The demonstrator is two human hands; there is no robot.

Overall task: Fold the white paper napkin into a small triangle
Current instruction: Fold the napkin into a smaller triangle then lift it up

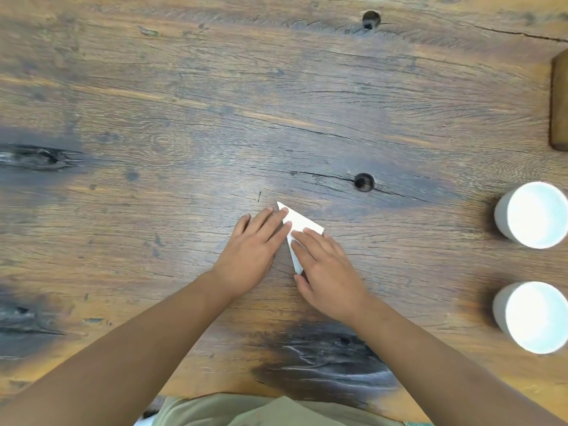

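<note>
The left forearm (138,348) and the right forearm (445,358), both bare, reach forward and converge. The left hand (255,250) lies palm down, its fingers straight and close together, angled forward and rightward. Just beside it the right hand (327,272) lies palm down, its fingers straight and angled forward and leftward, their tips close against the left hand's index side.

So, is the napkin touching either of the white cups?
No, the napkin lies under the left hand and right hand, well apart from the far cup and near cup at the right.
</note>
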